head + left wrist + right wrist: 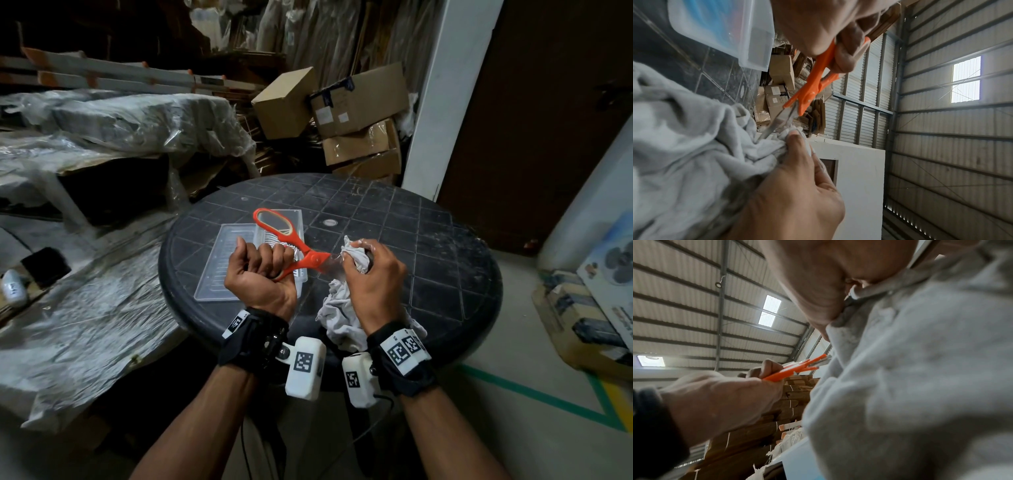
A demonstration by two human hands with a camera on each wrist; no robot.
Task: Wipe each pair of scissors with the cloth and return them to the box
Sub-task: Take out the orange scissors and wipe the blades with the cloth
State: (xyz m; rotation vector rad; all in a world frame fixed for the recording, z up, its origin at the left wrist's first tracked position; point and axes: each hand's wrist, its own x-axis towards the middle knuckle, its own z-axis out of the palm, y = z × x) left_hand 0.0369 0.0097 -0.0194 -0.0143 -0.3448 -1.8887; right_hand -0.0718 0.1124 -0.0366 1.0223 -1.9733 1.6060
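Orange-handled scissors (294,241) are held above the black round table (428,240). My left hand (258,270) grips the lower handle loop in a fist; the upper loop sticks up free. My right hand (371,270) holds a grey-white cloth (337,308) bunched round the blades, whose tips are hidden inside it. In the left wrist view the scissors (812,87) run down into the cloth (684,146), pinched by right-hand fingers (797,146). The right wrist view shows the cloth (910,378) close up and the scissors (795,368) in my left hand (719,400). A clear plastic box (294,222) stands behind my left hand.
The box's clear lid (222,263) lies flat on the table to the left of the box. Plastic-wrapped bundles (120,123) fill the left side, cardboard boxes (342,102) stack behind the table, and a white pillar (442,102) stands at the right rear.
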